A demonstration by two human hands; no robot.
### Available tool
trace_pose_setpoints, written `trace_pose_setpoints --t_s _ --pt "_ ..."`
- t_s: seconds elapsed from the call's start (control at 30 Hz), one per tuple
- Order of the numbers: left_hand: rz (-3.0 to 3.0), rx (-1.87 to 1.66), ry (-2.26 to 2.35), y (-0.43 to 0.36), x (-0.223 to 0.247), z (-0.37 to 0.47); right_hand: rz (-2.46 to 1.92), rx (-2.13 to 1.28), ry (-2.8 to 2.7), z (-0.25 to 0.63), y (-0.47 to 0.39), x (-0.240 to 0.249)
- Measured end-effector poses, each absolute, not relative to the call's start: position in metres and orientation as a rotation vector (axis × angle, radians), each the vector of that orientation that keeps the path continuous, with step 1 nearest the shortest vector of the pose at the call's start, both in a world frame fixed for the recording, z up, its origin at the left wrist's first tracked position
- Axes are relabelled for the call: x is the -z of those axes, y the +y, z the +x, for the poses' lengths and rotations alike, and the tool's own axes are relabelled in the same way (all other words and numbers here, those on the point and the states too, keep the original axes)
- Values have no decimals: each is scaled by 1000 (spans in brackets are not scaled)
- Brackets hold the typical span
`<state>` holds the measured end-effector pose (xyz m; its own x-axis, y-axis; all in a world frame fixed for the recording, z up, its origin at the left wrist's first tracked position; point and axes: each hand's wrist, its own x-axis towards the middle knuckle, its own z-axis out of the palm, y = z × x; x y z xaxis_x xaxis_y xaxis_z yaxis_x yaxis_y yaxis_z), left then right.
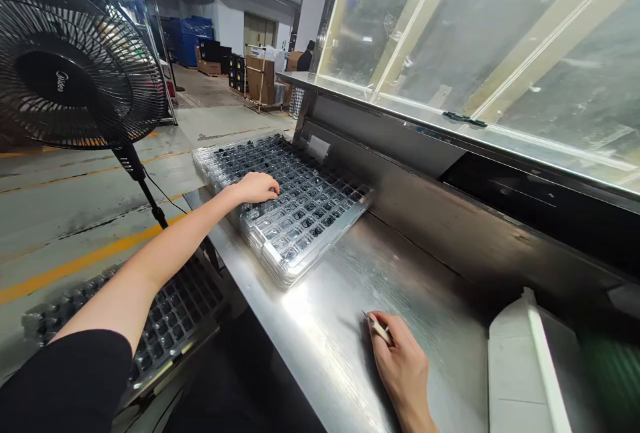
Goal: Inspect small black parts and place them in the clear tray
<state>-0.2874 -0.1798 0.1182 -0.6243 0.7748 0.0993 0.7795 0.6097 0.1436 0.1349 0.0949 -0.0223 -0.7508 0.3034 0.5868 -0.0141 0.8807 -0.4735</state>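
My left hand (pixel 259 187) reaches over a stack of clear plastic trays (pixel 270 249), its fingers curled down at the compartments. Whatever may be between those fingertips is hidden. Small dark parts sit in many pockets of the top tray. My right hand (pixel 401 358) is low over the metal bench (pixel 340 306), closed around a small pale-handled tool (pixel 381 330) with a thin pointed tip. The tip points up and left, toward the stack; the tool's exact kind is not clear.
A black standing fan (pixel 60 79) is at the left. Below the bench is another filled tray (pixel 170 326). A white box-like piece (pixel 517 366) stands at the right. A lit, slanted clear panel (pixel 475 39) rises behind the bench. A person (pixel 304 63) is far back.
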Motion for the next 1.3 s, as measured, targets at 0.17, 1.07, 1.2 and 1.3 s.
trace_pose_setpoints --t_s 0.17,1.07,1.2,1.3 --pt "-1316 263 -2736 -181 -112 -284 -215 -622 -2401 136 95 23" --pt "-1512 517 -2631 -204 -122 -269 -213 -617 -2439 137 98 21" --pt "-1393 610 -2536 -223 -130 -260 -234 -616 -2458 139 102 27" --pt "-1262 729 -2394 -246 -131 -242 -284 -633 -2528 143 107 32"
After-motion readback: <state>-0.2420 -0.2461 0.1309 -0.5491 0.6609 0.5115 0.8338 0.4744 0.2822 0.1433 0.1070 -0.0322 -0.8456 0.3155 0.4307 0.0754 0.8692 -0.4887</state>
